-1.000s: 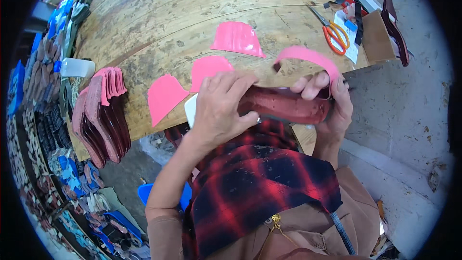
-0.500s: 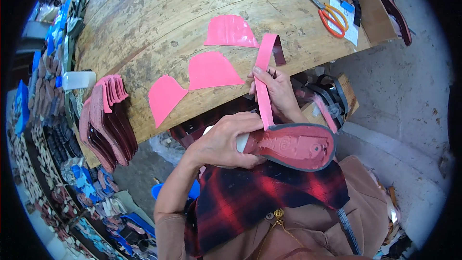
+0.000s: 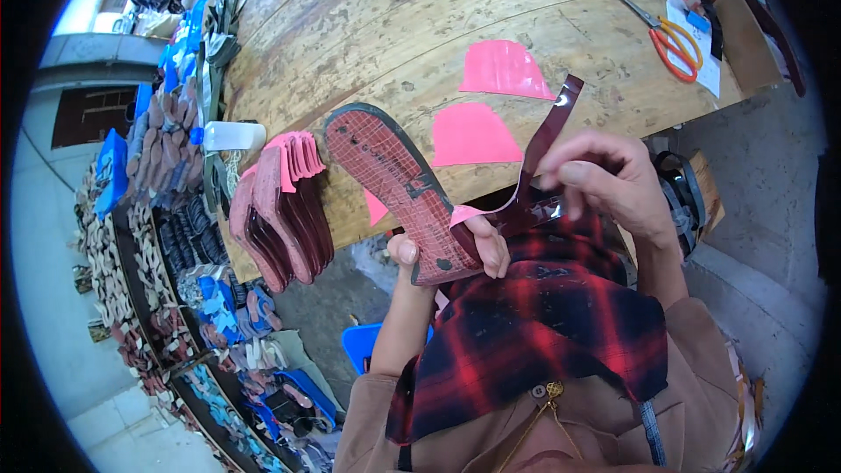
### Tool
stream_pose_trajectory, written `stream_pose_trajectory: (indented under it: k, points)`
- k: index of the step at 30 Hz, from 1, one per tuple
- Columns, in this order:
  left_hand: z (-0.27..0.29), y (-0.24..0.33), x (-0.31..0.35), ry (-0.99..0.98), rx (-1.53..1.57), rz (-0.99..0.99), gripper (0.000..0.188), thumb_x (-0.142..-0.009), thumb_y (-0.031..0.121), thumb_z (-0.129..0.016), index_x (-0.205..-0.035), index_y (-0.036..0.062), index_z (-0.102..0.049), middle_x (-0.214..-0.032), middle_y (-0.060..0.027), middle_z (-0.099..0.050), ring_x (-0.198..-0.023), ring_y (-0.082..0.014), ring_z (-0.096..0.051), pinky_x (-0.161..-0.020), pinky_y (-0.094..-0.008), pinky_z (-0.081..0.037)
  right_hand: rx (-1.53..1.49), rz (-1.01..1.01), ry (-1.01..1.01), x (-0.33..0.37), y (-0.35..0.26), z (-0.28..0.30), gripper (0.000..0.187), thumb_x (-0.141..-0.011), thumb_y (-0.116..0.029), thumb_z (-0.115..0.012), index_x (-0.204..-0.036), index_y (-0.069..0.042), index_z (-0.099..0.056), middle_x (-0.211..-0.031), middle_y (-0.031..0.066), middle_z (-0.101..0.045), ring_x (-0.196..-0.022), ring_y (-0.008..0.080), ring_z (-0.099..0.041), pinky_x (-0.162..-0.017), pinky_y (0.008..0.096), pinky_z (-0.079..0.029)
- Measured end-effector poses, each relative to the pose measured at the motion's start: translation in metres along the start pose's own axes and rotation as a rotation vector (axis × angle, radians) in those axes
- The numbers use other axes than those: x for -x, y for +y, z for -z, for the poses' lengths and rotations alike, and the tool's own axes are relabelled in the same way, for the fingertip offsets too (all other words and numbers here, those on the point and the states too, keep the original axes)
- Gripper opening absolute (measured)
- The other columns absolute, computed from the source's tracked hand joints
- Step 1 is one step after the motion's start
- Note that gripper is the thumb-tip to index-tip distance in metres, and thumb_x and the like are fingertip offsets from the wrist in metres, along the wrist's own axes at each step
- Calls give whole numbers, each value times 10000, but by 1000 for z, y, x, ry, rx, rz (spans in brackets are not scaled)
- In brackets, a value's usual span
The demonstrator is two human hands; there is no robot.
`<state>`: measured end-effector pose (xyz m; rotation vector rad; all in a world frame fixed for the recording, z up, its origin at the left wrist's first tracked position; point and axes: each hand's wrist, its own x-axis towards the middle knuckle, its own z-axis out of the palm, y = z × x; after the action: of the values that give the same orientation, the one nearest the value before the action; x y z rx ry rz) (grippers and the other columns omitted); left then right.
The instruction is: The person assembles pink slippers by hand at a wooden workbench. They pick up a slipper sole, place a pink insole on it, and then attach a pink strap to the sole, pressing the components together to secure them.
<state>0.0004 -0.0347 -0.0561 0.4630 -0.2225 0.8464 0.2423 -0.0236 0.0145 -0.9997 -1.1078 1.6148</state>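
- Left hand (image 3: 455,254): comes up from the lower edge, forearm near vertical, fingers wrapped tight round the heel end of the red sandal sole (image 3: 399,184); thumb on the near side of the heel, fingertips over the far edge.
- Sole is held off the wooden table (image 3: 368,26), just in front of its near edge, tilted: toe end points up and left over the table, heel down in the palm, textured red underside with dark rim facing the camera.
- Right hand (image 3: 604,180): just right of the sole's heel, knuckles up, fingers curled and pinched narrow on the dark red strap (image 3: 547,136).
- Strap runs from the pinch up over the table edge to a free end, and down-left to the sole's heel, where its pink backing shows beside the left fingertips.
- No containers in view that I can make out.
- On the table beyond the sole: two pink cut pieces (image 3: 504,70) to the right of the toe, orange-handled scissors (image 3: 674,39) far right.
- Left of the sole, at the table's near edge: stack of pink and dark red soles (image 3: 285,201), white bottle (image 3: 229,135) lying just beyond it.
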Motion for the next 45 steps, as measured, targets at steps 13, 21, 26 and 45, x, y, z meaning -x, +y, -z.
stream_pose_trajectory:
  k: [13,21,26,45]
  points:
    - [8,-17,-4,-122,180,-22,744,-823,495,-579,-1286,-79,-478,-1021,-284,-636,-863,-356,-621,-762,-479,-443,-11,-91,-341,-40,17,-43,91,-903,-106,-664,-896,-16,-683,-863,6,-596,-742,63,-521,-640,233,-413]
    - [6,-25,-2,-61,224,4,746,-815,487,-582,-1271,-94,-474,-981,-288,-643,-854,-378,-633,-779,-496,-457,-156,-192,-406,-38,26,-36,110,-912,-96,-640,-837,-15,-641,-821,-14,-548,-720,48,-496,-609,227,-381]
    - [7,-28,-3,-68,208,-4,740,-806,493,-584,-1248,-94,-495,-968,-283,-647,-827,-369,-642,-745,-484,-474,-117,-61,-370,-32,33,-38,95,-911,-72,-612,-849,-5,-638,-819,-9,-543,-761,63,-501,-671,240,-401]
    - [9,-33,1,37,232,19,737,-798,501,-593,-1234,-86,-503,-929,-267,-650,-798,-363,-631,-737,-483,-458,-134,-193,-301,-31,33,-31,92,-898,-72,-620,-854,1,-655,-795,-34,-563,-694,25,-488,-613,208,-385]
